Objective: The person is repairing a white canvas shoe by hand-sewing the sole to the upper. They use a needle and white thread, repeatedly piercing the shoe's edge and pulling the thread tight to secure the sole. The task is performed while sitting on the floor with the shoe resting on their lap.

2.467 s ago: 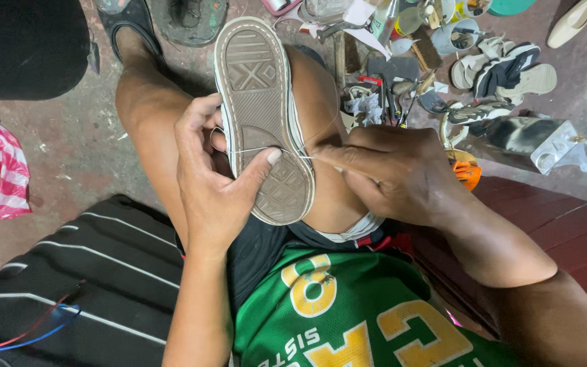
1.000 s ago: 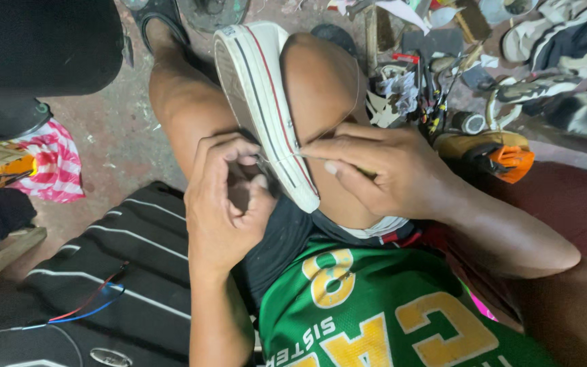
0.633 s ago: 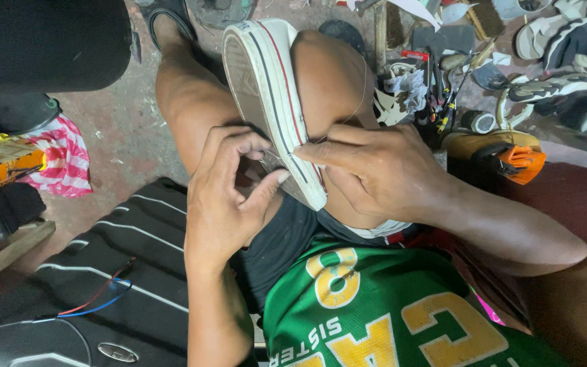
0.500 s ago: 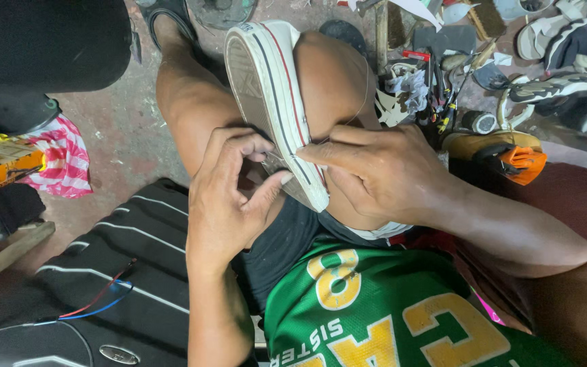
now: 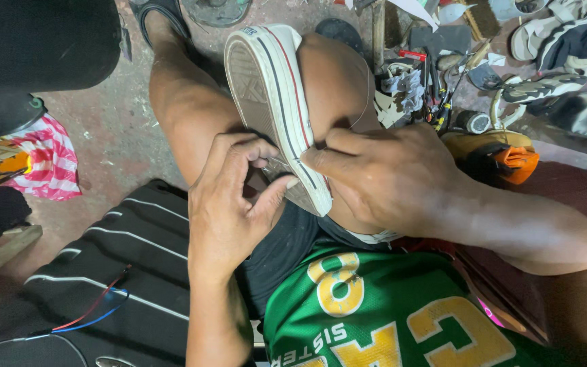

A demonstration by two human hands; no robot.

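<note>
A white canvas sneaker (image 5: 266, 88) with a grey sole and red and dark stripes along its rim lies wedged between my knees, sole turned to the left. My left hand (image 5: 229, 204) curls around the heel end of the sole, thumb pressed on the rubber. My right hand (image 5: 392, 177) pinches the sole's white edge at the heel with thumb and forefinger. A thin thread runs across my right knee. Whether a needle is in my fingers is hidden.
Several worn shoes and sandals (image 5: 552, 41) and small tools (image 5: 429, 75) lie on the floor at upper right. An orange object (image 5: 504, 156) sits by my right forearm. A red-striped cloth (image 5: 52, 160) lies left. A black striped bag (image 5: 103, 272) with coloured wires is at lower left.
The sneaker has turned from sole-up to edge-up between my knees. Both hands have shifted down to the heel end, and my right fingers now pinch the sole's rim.
</note>
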